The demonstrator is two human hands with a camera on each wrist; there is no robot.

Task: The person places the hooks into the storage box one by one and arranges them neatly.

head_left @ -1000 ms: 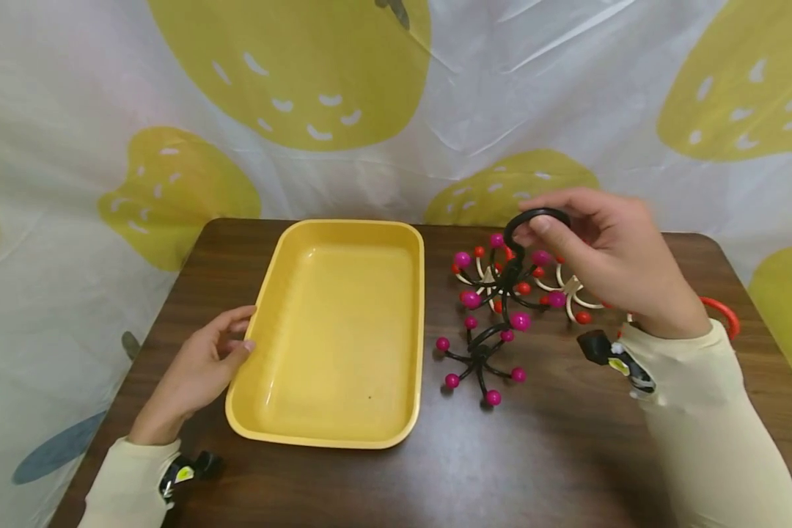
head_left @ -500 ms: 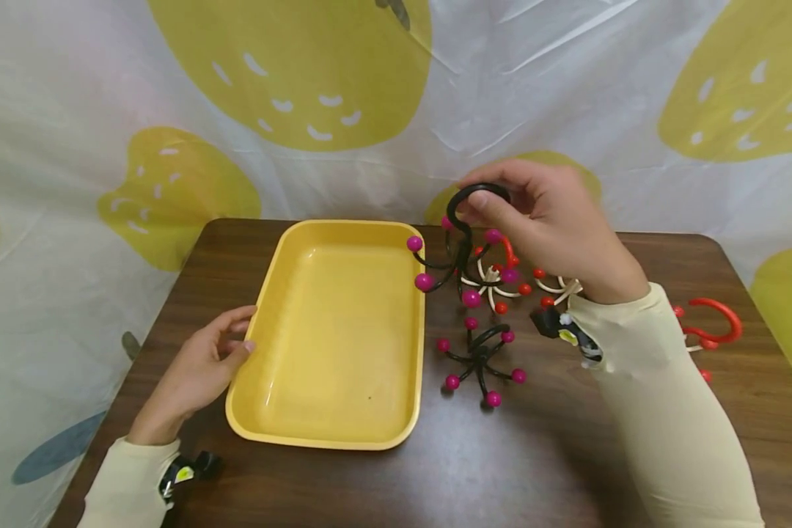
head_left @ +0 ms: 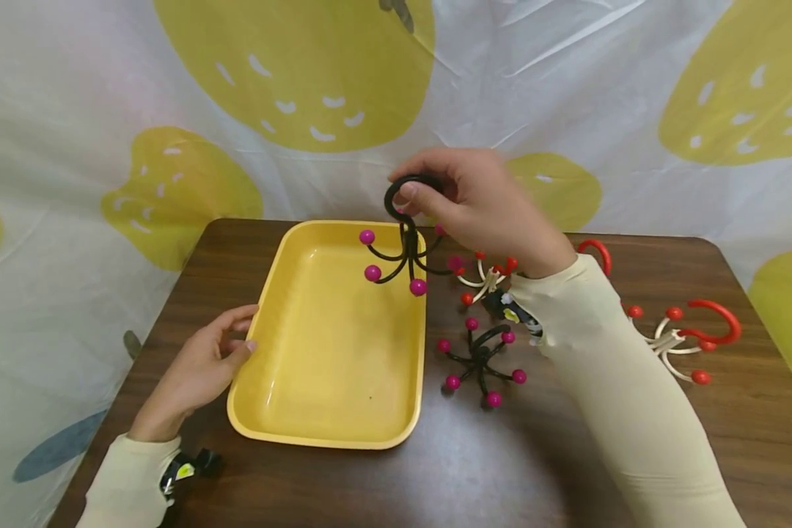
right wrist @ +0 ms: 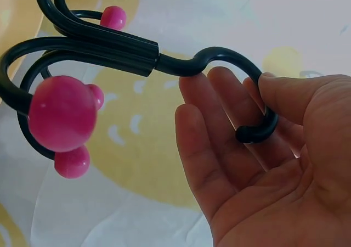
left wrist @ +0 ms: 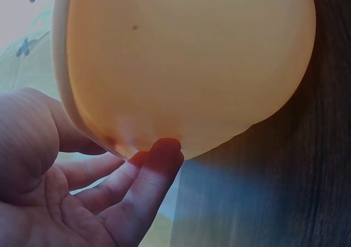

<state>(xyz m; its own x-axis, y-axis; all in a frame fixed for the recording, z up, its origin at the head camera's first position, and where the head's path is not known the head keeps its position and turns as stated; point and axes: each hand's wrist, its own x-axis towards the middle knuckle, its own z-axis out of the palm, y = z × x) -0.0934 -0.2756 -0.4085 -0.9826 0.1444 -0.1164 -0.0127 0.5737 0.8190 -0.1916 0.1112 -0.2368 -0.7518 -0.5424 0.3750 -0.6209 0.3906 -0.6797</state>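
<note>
My right hand [head_left: 482, 198] pinches the curved top of a black multi-arm hook hanger [head_left: 410, 246] between thumb and fingers. Its arms end in pink balls and hang downward over the far right corner of the yellow tray [head_left: 330, 444]. In the right wrist view, the thumb presses the hook's curve against the fingers, and the hanger's ribbed stem [right wrist: 126, 57] points left. At the tray's left side, my left hand [head_left: 204, 359] grips the rim, thumb on the edge and fingers [left wrist: 151, 175] against the outer wall. Nothing lies inside the tray.
A second black hanger [head_left: 481, 357] with pink balls stands right of the tray. Behind it is a white hanger [head_left: 491, 279] with red tips; another white one [head_left: 666, 342] stands far right. A red hook [head_left: 600, 253] shows past the right sleeve. A lemon-patterned curtain [head_left: 343, 183] hangs behind.
My right hand has carried the black hanger leftward and slightly up, from above the white hangers to the tray's far right corner. My left hand stays on the tray rim.
</note>
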